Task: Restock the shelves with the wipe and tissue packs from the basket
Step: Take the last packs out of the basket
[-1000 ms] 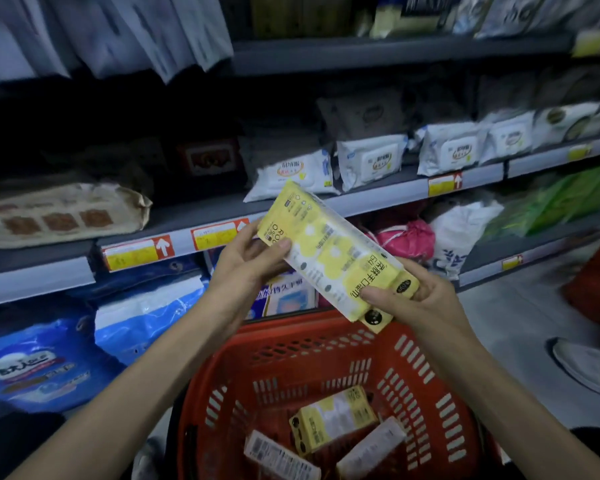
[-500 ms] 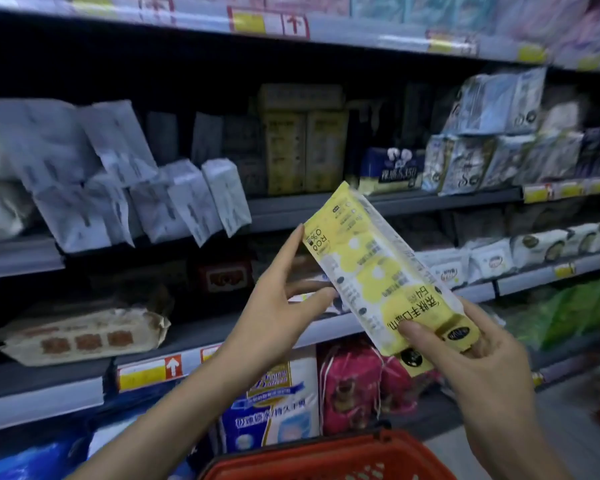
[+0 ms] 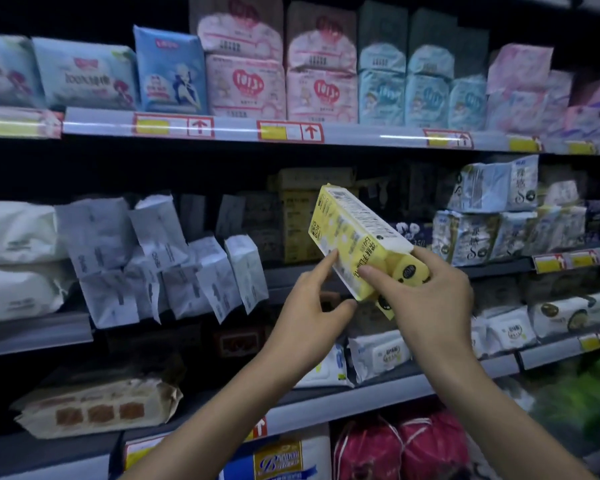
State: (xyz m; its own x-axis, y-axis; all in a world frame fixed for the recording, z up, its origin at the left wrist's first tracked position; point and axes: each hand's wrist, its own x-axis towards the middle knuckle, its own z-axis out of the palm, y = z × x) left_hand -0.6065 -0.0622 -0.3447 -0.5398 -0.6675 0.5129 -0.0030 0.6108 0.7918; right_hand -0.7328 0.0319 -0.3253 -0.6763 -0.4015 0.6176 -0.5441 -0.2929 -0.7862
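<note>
A long yellow tissue pack (image 3: 354,237) is tilted in the air in front of the middle shelf (image 3: 284,273), its far end pointing up and left toward the dim yellow packs (image 3: 297,216) standing at the back of that shelf. My right hand (image 3: 426,299) grips the pack's near end, thumb on its printed face. My left hand (image 3: 309,303) touches the pack's lower edge with a straight index finger, the thumb just under its near corner. The basket is out of view.
White packs (image 3: 201,271) lean in a loose row on the middle shelf to the left; pale blue-white packs (image 3: 482,233) are stacked to the right. The top shelf rail (image 3: 361,135) carries pink and blue packs. Wipe packs (image 3: 381,355) and a brown pack (image 3: 97,407) lie on the lower shelf.
The view rose from the basket to the upper shelves. The pack went up and toward the middle shelf. My left hand slid from its far end down to its lower edge.
</note>
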